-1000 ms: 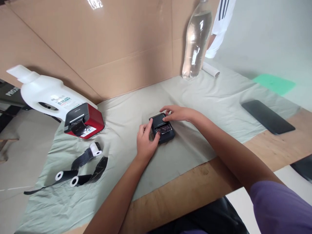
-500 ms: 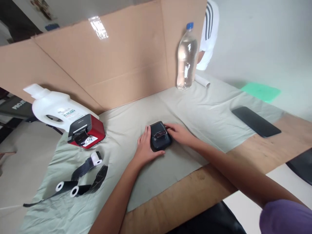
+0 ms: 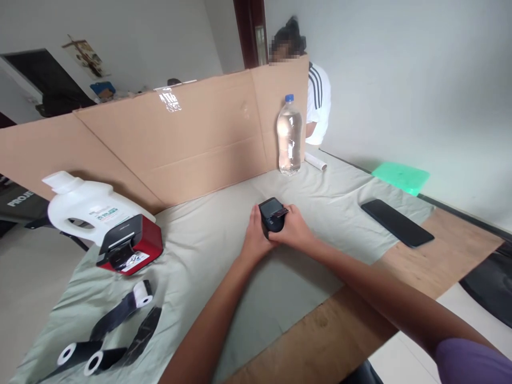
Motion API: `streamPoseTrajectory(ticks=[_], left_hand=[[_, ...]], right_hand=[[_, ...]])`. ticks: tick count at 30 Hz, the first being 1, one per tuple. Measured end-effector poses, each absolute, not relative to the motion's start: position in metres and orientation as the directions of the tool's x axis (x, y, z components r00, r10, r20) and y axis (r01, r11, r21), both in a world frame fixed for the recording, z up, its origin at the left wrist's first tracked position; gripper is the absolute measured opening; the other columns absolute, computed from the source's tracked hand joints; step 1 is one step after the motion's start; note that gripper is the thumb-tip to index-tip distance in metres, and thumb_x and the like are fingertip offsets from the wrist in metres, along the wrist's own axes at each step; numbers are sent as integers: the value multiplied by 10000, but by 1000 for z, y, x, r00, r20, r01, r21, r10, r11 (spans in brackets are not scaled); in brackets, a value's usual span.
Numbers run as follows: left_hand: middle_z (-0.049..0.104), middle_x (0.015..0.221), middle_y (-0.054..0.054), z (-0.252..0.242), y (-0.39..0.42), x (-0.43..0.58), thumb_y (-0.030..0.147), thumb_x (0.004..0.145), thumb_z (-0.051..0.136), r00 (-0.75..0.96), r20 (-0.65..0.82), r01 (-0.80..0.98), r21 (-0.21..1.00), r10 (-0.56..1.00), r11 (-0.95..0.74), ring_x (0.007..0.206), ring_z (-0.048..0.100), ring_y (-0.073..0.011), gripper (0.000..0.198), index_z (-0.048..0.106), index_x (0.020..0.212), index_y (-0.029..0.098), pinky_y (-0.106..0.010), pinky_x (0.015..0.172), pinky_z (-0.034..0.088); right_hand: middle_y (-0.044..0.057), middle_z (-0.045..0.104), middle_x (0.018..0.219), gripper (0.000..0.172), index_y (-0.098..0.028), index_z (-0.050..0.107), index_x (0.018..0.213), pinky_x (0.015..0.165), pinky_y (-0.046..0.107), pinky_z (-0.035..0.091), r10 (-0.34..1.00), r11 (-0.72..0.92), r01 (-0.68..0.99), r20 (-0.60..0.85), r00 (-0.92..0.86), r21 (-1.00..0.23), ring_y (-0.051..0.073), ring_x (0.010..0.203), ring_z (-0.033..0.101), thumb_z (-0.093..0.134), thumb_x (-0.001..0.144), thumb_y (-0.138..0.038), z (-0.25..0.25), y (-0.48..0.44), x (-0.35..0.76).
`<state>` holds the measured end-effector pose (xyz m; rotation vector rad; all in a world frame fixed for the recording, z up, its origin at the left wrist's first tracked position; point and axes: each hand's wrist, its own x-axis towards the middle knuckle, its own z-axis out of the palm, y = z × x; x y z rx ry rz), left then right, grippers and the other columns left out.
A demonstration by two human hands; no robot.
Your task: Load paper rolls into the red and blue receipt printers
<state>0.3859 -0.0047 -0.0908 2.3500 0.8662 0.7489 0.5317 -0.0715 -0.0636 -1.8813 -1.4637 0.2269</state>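
Note:
Both of my hands hold a small black printer (image 3: 272,209) near the middle of the cloth. My left hand (image 3: 258,234) is wrapped along its left side. On the right side, my right hand (image 3: 295,229) grips it, with the thumb at its lower front edge. The printer's top faces me at a tilt, and a dark shiny strip shows across it by my right fingers. Its underside is hidden, so I cannot tell whether it touches the cloth.
At the left stand a red and black printer (image 3: 132,244) and a white jug (image 3: 96,205). Several dark paper rolls (image 3: 108,360) lie nearer. Behind are a cardboard sheet (image 3: 200,133), a water bottle (image 3: 289,136) and a person in white (image 3: 320,101). A phone (image 3: 396,221) lies right.
My view has tilted upward, showing more of the room. The printer has been tipped up, and my right hand has closed around its right side and front.

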Motion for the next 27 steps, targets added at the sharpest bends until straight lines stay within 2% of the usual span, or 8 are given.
streamPoseTrajectory(ticks=[3, 6, 9, 14, 20, 23, 25, 27], left_hand=[[63, 1664, -218, -98, -18, 409, 702, 712, 687, 712, 183, 502, 543, 678, -673, 1535, 96, -404, 1239, 3, 1602, 176, -587, 1222, 174], [72, 1681, -106, -102, -32, 410, 725, 839, 515, 827, 65, 486, 418, 559, -768, 1547, 69, -358, 961, 146, 1601, 271, -613, 1233, 56], [119, 1676, -66, -101, -36, 405, 727, 879, 435, 853, 13, 474, 398, 521, -786, 1549, 104, -328, 872, 190, 1596, 296, -597, 1244, 42], [170, 1665, -49, -94, -34, 406, 715, 878, 456, 852, -6, 485, 383, 523, -786, 1543, 141, -332, 848, 238, 1586, 303, -613, 1243, 65], [169, 1663, -45, -94, -36, 407, 704, 883, 466, 855, -18, 490, 357, 518, -796, 1544, 140, -328, 832, 263, 1580, 297, -618, 1242, 66], [191, 1658, -54, -97, -36, 408, 698, 879, 483, 863, 11, 466, 373, 506, -802, 1542, 152, -325, 839, 264, 1579, 291, -611, 1244, 84], [214, 1654, -71, -91, -34, 403, 644, 885, 524, 846, 76, 459, 401, 528, -793, 1540, 164, -319, 831, 264, 1580, 270, -588, 1245, 138], [249, 1645, -89, -77, -27, 384, 555, 911, 544, 777, 214, 468, 433, 592, -771, 1540, 169, -307, 776, 279, 1574, 250, -569, 1241, 180]], right_hand=[[101, 575, 1052, 601, -141, 586, 1059, 956, 395, 501, 818, -174, 727, 314, 483, -664, 283, 1043, 571, 770, 551, -404, -63, -62, 587], [96, 614, 1005, 549, -146, 609, 1011, 907, 394, 523, 746, -268, 669, 290, 600, -694, 281, 988, 594, 771, 564, -421, -63, -52, 646], [102, 651, 977, 494, -150, 622, 993, 848, 379, 534, 701, -328, 632, 267, 661, -702, 290, 980, 603, 764, 588, -395, -61, -41, 693], [123, 671, 993, 506, -130, 626, 1011, 840, 362, 524, 660, -389, 619, 262, 704, -682, 283, 984, 607, 766, 595, -380, -65, -24, 729], [194, 626, 1149, 698, -67, 569, 1187, 962, 436, 455, 643, -496, 620, 223, 733, -608, 328, 1111, 558, 749, 632, -450, -78, -7, 743], [272, 535, 1290, 967, -8, 426, 1374, 1039, 512, 369, 593, -596, 584, 188, 783, -551, 405, 1234, 469, 757, 630, -529, -76, -10, 737], [311, 442, 1377, 1137, 3, 282, 1473, 1059, 564, 309, 496, -644, 546, 250, 831, -537, 452, 1289, 391, 751, 628, -598, -71, -20, 721], [306, 367, 1430, 1169, -31, 187, 1524, 1055, 587, 279, 457, -620, 596, 383, 803, -510, 464, 1305, 348, 712, 669, -631, -66, -34, 693]])
